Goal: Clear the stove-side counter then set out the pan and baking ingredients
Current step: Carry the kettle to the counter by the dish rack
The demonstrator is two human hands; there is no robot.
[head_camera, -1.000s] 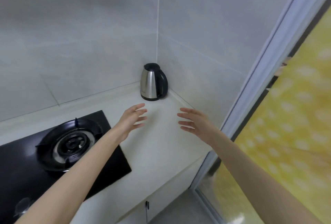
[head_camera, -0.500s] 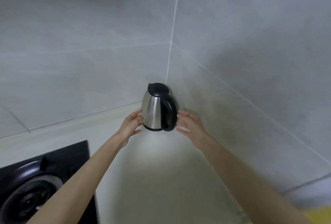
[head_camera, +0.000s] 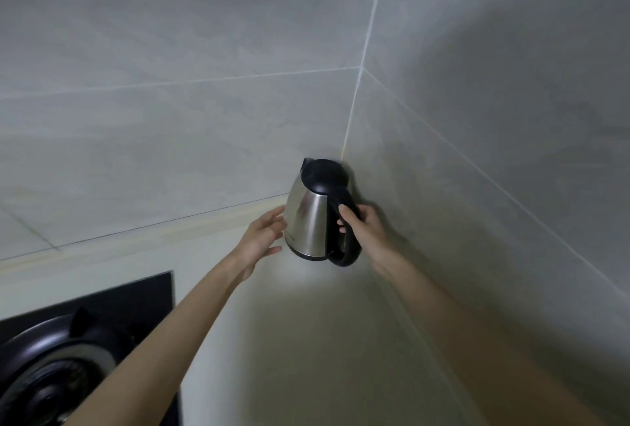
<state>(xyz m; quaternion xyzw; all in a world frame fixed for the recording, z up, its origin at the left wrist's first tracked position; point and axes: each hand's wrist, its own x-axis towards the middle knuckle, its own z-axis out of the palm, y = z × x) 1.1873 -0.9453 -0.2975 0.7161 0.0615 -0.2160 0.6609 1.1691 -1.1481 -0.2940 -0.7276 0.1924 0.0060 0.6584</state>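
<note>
A steel kettle (head_camera: 308,221) with a black lid and black handle stands in the far corner of the pale counter (head_camera: 306,340), tilted a little. My right hand (head_camera: 364,226) grips the black handle, fingers curled round it. My left hand (head_camera: 262,241) lies against the kettle's left side with straight fingers. No pan or baking ingredients are in view.
A black gas stove (head_camera: 68,357) with a round burner fills the lower left, close to my left forearm. Grey tiled walls (head_camera: 477,119) meet in the corner right behind the kettle. The counter runs from the stove to the right wall.
My right hand has closed round the kettle's handle; before it was open beside it. My left hand has come against the kettle's side. The view has moved closer to the corner.
</note>
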